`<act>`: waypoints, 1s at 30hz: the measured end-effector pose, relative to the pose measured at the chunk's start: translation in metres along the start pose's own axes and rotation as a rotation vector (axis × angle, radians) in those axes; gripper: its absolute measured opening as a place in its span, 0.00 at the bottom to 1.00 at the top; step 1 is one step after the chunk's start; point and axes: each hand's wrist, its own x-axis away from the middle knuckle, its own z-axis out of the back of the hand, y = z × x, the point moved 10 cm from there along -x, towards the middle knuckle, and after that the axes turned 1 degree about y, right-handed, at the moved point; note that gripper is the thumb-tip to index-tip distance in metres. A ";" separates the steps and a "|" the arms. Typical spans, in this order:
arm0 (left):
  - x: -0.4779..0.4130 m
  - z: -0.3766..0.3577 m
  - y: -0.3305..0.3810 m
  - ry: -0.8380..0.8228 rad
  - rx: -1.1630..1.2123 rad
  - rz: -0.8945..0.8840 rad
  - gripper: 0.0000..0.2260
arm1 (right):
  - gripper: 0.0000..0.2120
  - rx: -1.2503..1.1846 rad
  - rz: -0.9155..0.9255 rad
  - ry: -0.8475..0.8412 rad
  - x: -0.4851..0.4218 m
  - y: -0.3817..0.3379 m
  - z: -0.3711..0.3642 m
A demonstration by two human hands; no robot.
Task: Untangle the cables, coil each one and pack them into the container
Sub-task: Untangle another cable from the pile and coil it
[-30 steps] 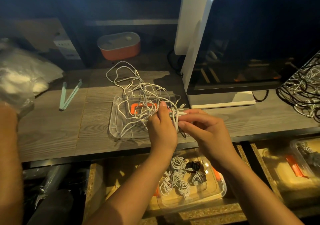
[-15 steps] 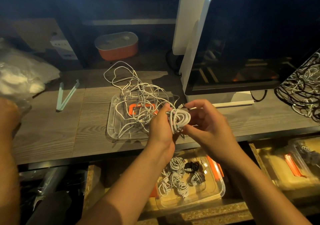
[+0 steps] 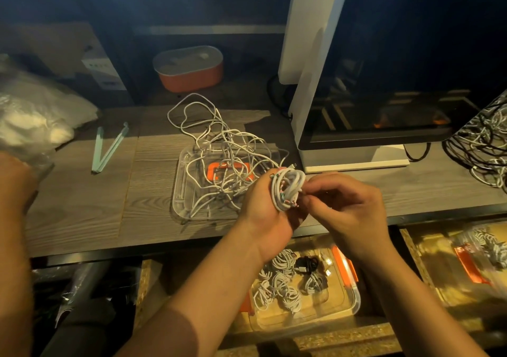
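The left hand (image 3: 262, 211) grips a coiled white cable (image 3: 288, 189) just right of the clear tray (image 3: 178, 197), fingers curled round the loops. The right hand (image 3: 348, 205), fingers bent, pinches the coil's right edge, perhaps at a thin tie, which is too small to tell. A tangle of white cables (image 3: 219, 148) lies across the tray. Below the tray, the container (image 3: 354, 304) holds finished coils (image 3: 285, 291).
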 end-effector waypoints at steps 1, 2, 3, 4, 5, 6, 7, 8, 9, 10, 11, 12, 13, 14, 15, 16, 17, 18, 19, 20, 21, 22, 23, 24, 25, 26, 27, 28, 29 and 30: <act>0.000 0.002 -0.001 0.015 -0.002 -0.005 0.13 | 0.08 -0.026 -0.003 0.013 0.001 0.002 0.000; 0.000 0.003 0.000 0.026 -0.001 -0.010 0.13 | 0.08 -0.043 -0.006 0.019 0.002 0.003 -0.001; 0.001 0.005 0.001 0.041 -0.010 -0.017 0.13 | 0.08 -0.056 -0.012 0.021 0.002 0.004 -0.002; 0.002 0.005 0.002 0.058 -0.023 -0.028 0.14 | 0.07 -0.071 -0.021 0.021 0.003 0.005 -0.004; 0.003 0.006 0.004 0.072 -0.041 -0.044 0.14 | 0.06 -0.089 -0.032 0.020 0.004 0.006 -0.005; 0.004 0.007 0.006 0.087 -0.060 -0.067 0.17 | 0.07 -0.102 -0.046 0.021 0.005 0.007 -0.007; 0.005 0.008 0.009 0.105 -0.085 -0.099 0.20 | 0.08 -0.109 -0.062 0.026 0.006 0.007 -0.007; 0.008 0.007 0.013 0.122 -0.117 -0.134 0.24 | 0.08 -0.110 -0.078 0.038 0.007 0.007 -0.007; 0.009 0.007 0.016 0.139 -0.158 -0.165 0.26 | 0.09 -0.106 -0.094 0.056 0.007 0.007 -0.006; 0.012 0.008 0.019 0.164 -0.193 -0.190 0.27 | 0.10 -0.095 -0.107 0.069 0.007 0.006 -0.005; 0.014 0.010 0.023 0.204 -0.222 -0.217 0.25 | 0.11 -0.085 -0.117 0.072 0.007 0.006 -0.006; 0.015 0.014 0.028 0.254 -0.245 -0.249 0.22 | 0.12 -0.089 -0.129 0.065 0.008 0.006 -0.006; 0.017 0.019 0.033 0.308 -0.272 -0.284 0.19 | 0.12 -0.119 -0.147 0.047 0.009 0.007 -0.008; 0.019 0.023 0.038 0.355 -0.308 -0.320 0.18 | 0.12 -0.153 -0.168 0.016 0.010 0.008 -0.011; 0.020 0.025 0.042 0.390 -0.360 -0.351 0.18 | 0.11 -0.158 -0.180 -0.021 0.011 0.009 -0.015; 0.023 0.027 0.045 0.414 -0.405 -0.375 0.19 | 0.11 -0.124 -0.174 -0.055 0.012 0.007 -0.018; 0.025 0.027 0.047 0.424 -0.441 -0.395 0.20 | 0.10 -0.065 -0.156 -0.077 0.012 0.005 -0.020; 0.027 0.027 0.049 0.424 -0.476 -0.412 0.20 | 0.08 0.020 -0.123 -0.084 0.012 0.002 -0.020; 0.028 0.026 0.049 0.420 -0.509 -0.427 0.21 | 0.06 0.131 -0.077 -0.085 0.012 -0.002 -0.019; 0.029 0.026 0.049 0.418 -0.533 -0.438 0.21 | 0.05 0.252 -0.028 -0.084 0.012 -0.006 -0.019; 0.029 0.025 0.050 0.420 -0.556 -0.447 0.22 | 0.06 0.350 0.003 -0.079 0.011 -0.008 -0.020; 0.029 0.026 0.050 0.427 -0.582 -0.458 0.22 | 0.06 0.407 0.006 -0.067 0.011 -0.008 -0.019; 0.030 0.025 0.052 0.438 -0.606 -0.476 0.22 | 0.06 0.426 -0.007 -0.051 0.011 -0.007 -0.017; 0.031 0.025 0.054 0.450 -0.629 -0.500 0.22 | 0.06 0.431 -0.013 -0.031 0.011 -0.006 -0.016; 0.032 0.025 0.056 0.459 -0.651 -0.528 0.22 | 0.07 0.430 -0.013 -0.015 0.011 -0.006 -0.015; 0.033 0.024 0.059 0.466 -0.667 -0.555 0.22 | 0.08 0.422 -0.011 -0.005 0.012 -0.006 -0.015; 0.035 0.023 0.060 0.469 -0.675 -0.583 0.22 | 0.08 0.408 -0.010 0.001 0.012 -0.005 -0.015; 0.036 0.022 0.061 0.472 -0.674 -0.610 0.22 | 0.09 0.390 -0.013 0.004 0.012 -0.004 -0.015; 0.037 0.022 0.061 0.474 -0.668 -0.628 0.22 | 0.10 0.367 -0.026 0.004 0.012 -0.002 -0.015; 0.037 0.021 0.060 0.476 -0.658 -0.634 0.22 | 0.12 0.345 -0.047 0.001 0.012 0.001 -0.015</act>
